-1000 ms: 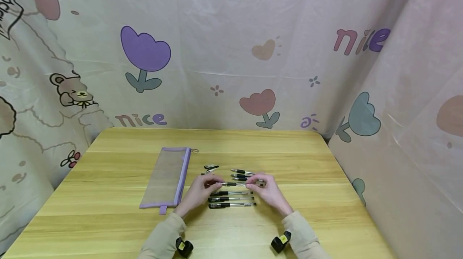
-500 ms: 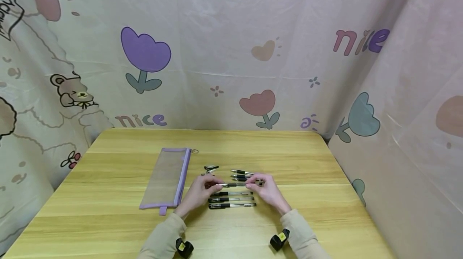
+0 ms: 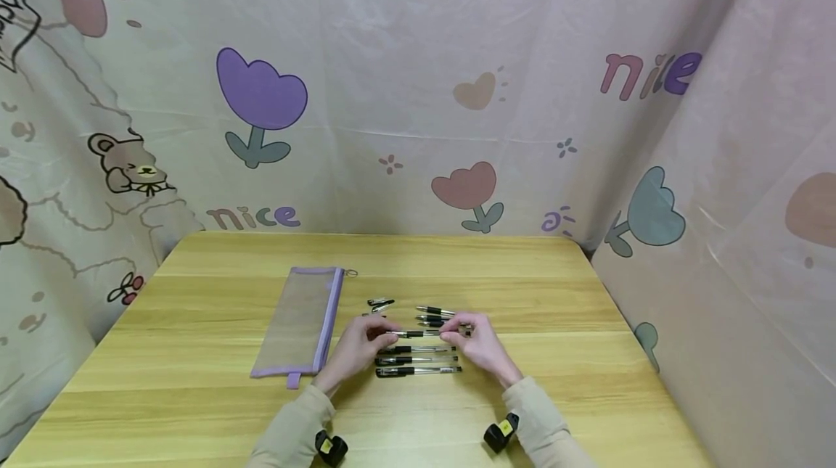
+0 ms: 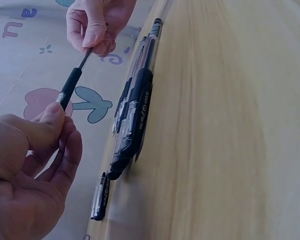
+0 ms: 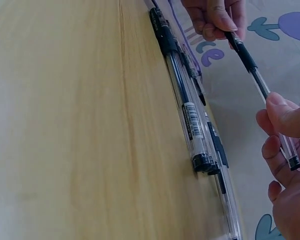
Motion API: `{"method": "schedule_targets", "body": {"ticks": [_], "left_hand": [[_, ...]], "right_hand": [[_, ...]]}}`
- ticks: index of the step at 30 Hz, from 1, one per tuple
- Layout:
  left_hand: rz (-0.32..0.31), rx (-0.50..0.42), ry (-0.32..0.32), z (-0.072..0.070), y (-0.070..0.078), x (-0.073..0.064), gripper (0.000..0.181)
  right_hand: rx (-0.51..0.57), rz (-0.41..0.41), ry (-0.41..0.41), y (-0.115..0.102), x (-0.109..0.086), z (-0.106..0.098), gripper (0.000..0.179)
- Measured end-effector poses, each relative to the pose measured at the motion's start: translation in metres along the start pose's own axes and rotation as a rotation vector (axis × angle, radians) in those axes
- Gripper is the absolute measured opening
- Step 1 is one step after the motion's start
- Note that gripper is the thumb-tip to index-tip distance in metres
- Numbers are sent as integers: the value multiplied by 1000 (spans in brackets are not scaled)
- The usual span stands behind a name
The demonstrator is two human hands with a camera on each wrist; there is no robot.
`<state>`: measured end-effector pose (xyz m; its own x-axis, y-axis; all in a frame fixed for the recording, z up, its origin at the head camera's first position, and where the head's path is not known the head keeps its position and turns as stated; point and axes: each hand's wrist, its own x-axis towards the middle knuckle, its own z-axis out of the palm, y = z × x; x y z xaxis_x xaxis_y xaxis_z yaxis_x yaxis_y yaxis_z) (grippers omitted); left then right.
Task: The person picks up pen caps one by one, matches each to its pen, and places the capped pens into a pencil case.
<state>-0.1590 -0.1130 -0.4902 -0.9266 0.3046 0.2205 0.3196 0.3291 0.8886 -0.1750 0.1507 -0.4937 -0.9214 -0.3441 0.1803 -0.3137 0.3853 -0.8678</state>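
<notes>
A clear-barrelled gel pen (image 3: 418, 334) with a black grip is held level between both hands, above the table. My left hand (image 3: 358, 346) pinches its front end between thumb and fingers, covering the tip in the head view. Farther back, my right hand (image 5: 290, 122) pinches the clear barrel, and the black end plug shows below the fingers. In front of the hands lie several capped pens (image 3: 418, 371) in a row. Behind the held pen, several uncapped pens (image 3: 434, 310) lie partly hidden by the right hand. Loose pen caps (image 3: 381, 302) lie beyond the left hand.
A see-through pencil pouch (image 3: 297, 323) with purple edges and a zip lies flat left of the left hand. The wooden table (image 3: 163, 381) meets a printed curtain (image 3: 392, 91) at its back and sides. Each sleeve cuff carries a small black device (image 3: 501, 433).
The right hand and its wrist have shifted slightly left, closer to the left hand. Both hands keep their pinch on the pen, and the other pens lie as before.
</notes>
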Motion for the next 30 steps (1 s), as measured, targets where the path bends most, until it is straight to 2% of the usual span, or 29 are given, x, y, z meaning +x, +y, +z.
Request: {"method": "schedule_targets", "body": {"ticks": [7,12,17,24,30], "left_hand": [[-11,-21,-5,-4,0,-1,15],[-12,-37,-5,-8,-5,-3,16],[-3,-22,-17,-9,-9,-3,17],[-22,2,-16,-11,-13,-4,19],[-13,51,-19,-11,-15,-5,20]], "right_hand": [[-15,15,-9,-9,0,2,9],[-51,-14,-20,-5,2,4,10],[-54,-16,-43,1,-1,1,17],[-86,-26,-16,8,-4,-7,16],[-113,-42,-53,12,-5,-11,20]]}}
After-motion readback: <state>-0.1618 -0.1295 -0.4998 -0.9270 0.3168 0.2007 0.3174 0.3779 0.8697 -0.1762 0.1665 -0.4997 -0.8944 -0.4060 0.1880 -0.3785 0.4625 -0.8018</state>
